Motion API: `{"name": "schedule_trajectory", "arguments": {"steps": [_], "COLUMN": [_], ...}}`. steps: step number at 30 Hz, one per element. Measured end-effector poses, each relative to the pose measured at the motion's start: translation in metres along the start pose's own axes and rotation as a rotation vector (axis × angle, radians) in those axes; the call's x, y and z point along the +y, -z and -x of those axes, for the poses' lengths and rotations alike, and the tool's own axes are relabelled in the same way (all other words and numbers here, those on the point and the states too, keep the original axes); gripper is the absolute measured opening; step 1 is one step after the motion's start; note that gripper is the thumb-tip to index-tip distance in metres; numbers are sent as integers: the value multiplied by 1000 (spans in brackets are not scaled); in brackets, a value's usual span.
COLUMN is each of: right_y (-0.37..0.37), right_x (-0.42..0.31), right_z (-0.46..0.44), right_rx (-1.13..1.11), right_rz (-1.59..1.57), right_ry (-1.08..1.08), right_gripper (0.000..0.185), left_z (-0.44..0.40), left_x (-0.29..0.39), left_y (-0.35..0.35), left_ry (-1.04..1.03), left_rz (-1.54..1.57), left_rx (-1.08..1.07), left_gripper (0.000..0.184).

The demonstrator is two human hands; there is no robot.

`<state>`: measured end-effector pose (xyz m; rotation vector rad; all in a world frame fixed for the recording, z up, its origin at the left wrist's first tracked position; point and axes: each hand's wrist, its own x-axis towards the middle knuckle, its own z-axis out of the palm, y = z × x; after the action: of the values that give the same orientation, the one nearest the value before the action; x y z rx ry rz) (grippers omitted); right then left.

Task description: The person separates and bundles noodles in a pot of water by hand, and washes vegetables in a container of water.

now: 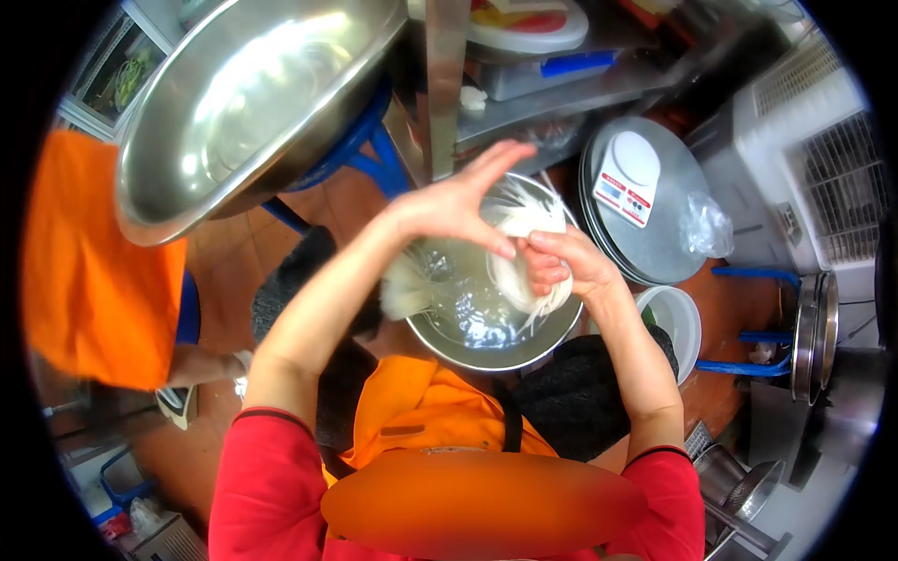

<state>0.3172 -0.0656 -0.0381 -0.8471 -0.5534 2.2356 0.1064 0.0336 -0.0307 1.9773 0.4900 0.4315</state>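
Observation:
Over a metal basin of water (447, 344), my right hand (572, 262) is closed around a looped bundle of thin white noodles (508, 280), whose strands fan out above and below the fingers. My left hand (458, 204) is open, fingers stretched away and thumb reaching toward the right hand's thumb, beside the upper part of the bundle. Whether the left thumb touches the strands, I cannot tell. Another pale clump of noodles (405, 288) hangs at the basin's left rim. The water below looks clear and shiny.
A large steel bowl (267, 103) rests on a blue stool (369, 150) at upper left. To the right, a white kitchen scale (629, 173) and a plastic bag (706, 226) lie on stacked round lids (664, 252). A white tub (687, 327) is near my knee. Another person's orange apron (103, 271) is at left.

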Motion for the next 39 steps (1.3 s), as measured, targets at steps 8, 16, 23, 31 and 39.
{"name": "schedule_trajectory", "arguments": {"steps": [8, 16, 23, 31, 39], "right_y": [-8, -4, 16, 19, 14], "right_x": [7, -3, -8, 3, -47], "right_z": [-2, -19, -47, -49, -6], "right_rx": [-17, 375, 438, 365, 573], "right_rz": [54, 458, 1156, 633, 711], "right_ry": [33, 456, 500, 306, 547], "right_gripper": [23, 41, 71, 62, 32], "left_z": [2, -15, -39, -38, -38], "left_x": [-16, -24, -21, -27, -10], "left_y": [-34, -43, -41, -42, -16], "left_ry": [161, 222, 301, 232, 98], "left_rz": [399, 1240, 1387, 1232, 92], "left_rx": [-145, 254, 413, 293, 227], "left_gripper": [61, 34, 38, 39, 96]}}
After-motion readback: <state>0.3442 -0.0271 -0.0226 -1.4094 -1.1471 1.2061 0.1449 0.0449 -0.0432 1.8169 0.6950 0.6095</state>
